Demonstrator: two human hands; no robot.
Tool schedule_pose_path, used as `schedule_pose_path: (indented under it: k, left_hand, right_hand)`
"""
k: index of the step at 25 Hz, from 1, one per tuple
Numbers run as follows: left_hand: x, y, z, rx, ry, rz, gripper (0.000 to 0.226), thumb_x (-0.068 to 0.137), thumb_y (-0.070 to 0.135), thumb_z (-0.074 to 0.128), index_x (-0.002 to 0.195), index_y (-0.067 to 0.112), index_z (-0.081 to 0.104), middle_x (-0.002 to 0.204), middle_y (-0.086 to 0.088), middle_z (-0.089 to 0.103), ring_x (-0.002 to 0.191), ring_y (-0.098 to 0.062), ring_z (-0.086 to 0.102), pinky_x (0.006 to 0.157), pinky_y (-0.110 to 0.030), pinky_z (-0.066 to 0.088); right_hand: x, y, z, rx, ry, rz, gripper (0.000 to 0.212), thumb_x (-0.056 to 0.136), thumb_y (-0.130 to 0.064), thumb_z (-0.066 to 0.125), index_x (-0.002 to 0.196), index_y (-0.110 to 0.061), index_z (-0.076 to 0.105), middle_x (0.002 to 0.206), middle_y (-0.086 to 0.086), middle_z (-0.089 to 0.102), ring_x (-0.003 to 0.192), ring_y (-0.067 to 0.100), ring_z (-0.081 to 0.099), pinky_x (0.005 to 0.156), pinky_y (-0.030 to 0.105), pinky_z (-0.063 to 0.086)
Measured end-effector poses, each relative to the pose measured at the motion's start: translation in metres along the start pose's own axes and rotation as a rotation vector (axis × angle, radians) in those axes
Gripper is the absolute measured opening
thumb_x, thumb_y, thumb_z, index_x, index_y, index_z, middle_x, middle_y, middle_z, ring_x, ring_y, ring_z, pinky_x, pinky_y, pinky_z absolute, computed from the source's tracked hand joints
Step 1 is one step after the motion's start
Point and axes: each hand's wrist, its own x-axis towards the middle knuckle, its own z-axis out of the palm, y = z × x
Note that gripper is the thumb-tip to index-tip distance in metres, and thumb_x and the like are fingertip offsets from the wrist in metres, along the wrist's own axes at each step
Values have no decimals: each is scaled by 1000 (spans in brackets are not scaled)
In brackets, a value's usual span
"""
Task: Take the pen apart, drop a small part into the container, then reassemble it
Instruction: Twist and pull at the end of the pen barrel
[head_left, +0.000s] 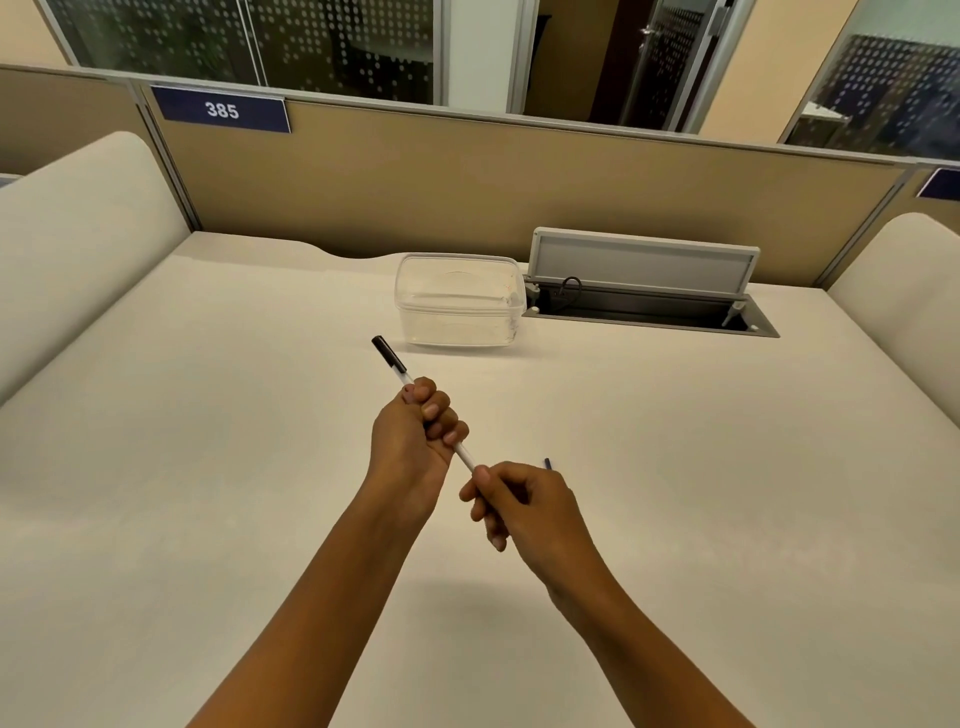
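A white pen (464, 453) with a black cap (388, 354) slants above the desk, cap end pointing up and left. My left hand (415, 434) is wrapped around the middle of its barrel. My right hand (524, 501) pinches the pen's lower end between thumb and forefinger. A small dark blue tip (547, 463) sticks up behind my right hand; what it belongs to is hidden. A clear plastic container (460, 299) stands open-topped farther back on the desk, apart from both hands.
The beige desk (208, 467) is bounded by tan partition walls. An open cable hatch (649, 306) with a raised grey lid sits right beside the container. Padded cream dividers stand at the left (78, 234) and right (904, 291).
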Motion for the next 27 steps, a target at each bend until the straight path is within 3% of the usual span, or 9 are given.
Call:
schedule_pose_path:
  k: [4,9,13,16,19,21,24,27]
  left_hand:
    - [-1,-2,1,11,5,-5,41,92,0,19,60,17,38,41,7,34,36,-7,24,37,-18,27]
    - [1,3,0,-9,4,5,40,91,-1,19,59,17,37,41,7,34,35,-7,24,37,-18,26]
    - [0,3,-2,-10,18,-1,39,89,-2,19,59,17,37,41,7,33,35,-7,24,37,-18,26]
    - [-1,1,-3,8,26,2,40,87,-4,18,59,17,37,42,6,33,36,-7,24,37,-18,26]
    - [-1,1,-2,5,11,-4,39,85,-6,17,60,18,36,42,7,34,35,-7,24,38,-18,25]
    - [-1,1,-1,4,10,-10,40,86,-5,17,60,18,36,42,7,34,35,-7,24,37,-18,25]
    - [-1,-2,-2,-12,31,-29,41,86,-5,16,59,17,37,42,6,33,35,-8,23,37,-18,25]
    - [0,-5,-1,-39,28,-41,42,86,-5,15,58,17,37,43,6,33,36,-8,23,37,-19,26]
  right_hand:
    - [-1,1,-3,17,97,9,18,77,-30,75,83,-15,68,67,-3,69,50,7,61,57,22,54]
    - [-2,0,-6,139,19,98,34,87,-40,59,87,-9,73,69,0,71,57,9,64,54,19,54]
    - [-3,1,-7,155,36,80,18,80,-26,72,85,-9,70,67,0,69,56,10,64,53,16,52]
    - [-2,1,-7,152,78,80,24,74,-27,78,89,-11,67,76,-1,68,56,8,65,56,16,53]
    - [-2,1,-6,185,25,130,30,83,-39,64,93,-12,70,81,1,71,63,10,67,61,21,57]
    - [-4,3,-5,213,-15,133,28,86,-36,61,90,-11,73,74,0,73,63,11,67,60,19,56]
    - [-5,6,-4,169,71,87,17,78,-27,74,85,-12,71,66,-5,69,59,8,64,57,17,54]
    - [-4,7,-4,164,131,74,28,71,-30,79,84,-12,63,72,-5,66,58,6,64,59,20,55]
